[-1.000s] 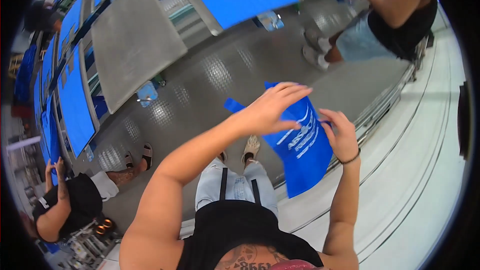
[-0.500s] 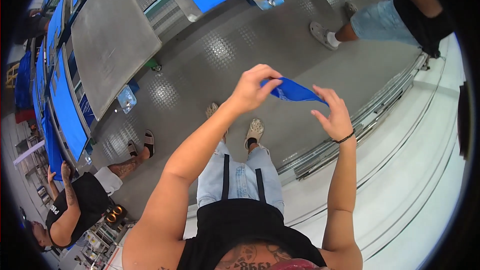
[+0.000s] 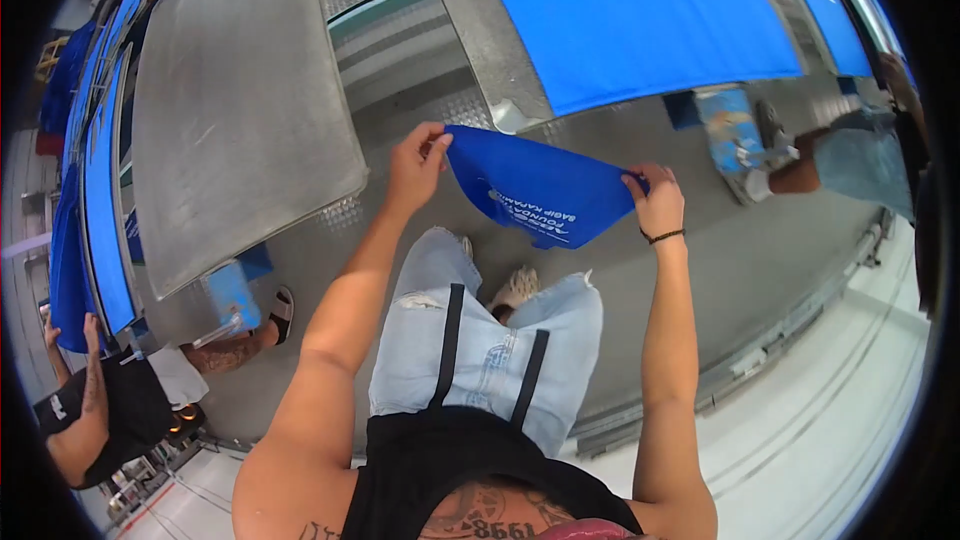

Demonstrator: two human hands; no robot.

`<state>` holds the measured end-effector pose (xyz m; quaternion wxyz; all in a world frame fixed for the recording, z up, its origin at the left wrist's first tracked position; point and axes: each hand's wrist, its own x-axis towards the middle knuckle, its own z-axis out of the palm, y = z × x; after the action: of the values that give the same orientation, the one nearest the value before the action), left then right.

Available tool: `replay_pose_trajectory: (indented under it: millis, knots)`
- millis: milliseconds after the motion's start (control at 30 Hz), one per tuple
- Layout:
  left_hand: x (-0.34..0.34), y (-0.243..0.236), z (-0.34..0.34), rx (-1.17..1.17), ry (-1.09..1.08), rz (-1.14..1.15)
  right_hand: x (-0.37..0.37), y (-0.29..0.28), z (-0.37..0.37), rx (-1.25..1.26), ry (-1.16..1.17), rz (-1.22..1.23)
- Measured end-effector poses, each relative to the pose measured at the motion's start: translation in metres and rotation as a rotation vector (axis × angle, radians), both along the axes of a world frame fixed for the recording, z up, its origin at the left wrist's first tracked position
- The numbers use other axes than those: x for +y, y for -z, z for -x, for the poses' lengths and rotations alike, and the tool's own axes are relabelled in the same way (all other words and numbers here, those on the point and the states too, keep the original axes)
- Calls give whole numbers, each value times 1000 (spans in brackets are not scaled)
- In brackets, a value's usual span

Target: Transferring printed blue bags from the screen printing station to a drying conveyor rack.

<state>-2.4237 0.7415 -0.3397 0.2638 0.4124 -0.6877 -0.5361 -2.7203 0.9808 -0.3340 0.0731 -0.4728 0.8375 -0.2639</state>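
Frame centre — left hand [image 3: 415,162] and right hand [image 3: 655,202] pinch blue printed fabric bag [image 3: 545,195] at opposite corners; keep tension even — avoids creasing.

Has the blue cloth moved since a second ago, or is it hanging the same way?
Yes. The blue cloth, which hung down beside the person's legs, is now stretched nearly flat between the left hand and right hand, close to the blue-covered table.

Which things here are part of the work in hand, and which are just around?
In hand: blue bag, held by left hand and right hand.
Just around: bare grey pallet, blue-covered pallet, two other persons.
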Motion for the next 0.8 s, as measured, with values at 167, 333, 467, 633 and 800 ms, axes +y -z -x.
replay_pose_trajectory:
  millis: [167,333,467,633,800]
  knots:
    - [-88,59,26,58,-44,67,-81,70,46,-14,-166,137]
    - [-131,90,24,175,27,223,-122,124,76,19,-347,246]
    - [-122,125,-2,73,30,307,-130,171,59,80,-279,442]
    - [-116,171,-11,40,-36,361,-152,226,81,147,-180,434]
    - [-139,188,-42,-6,-178,291,-212,239,82,302,-220,384]
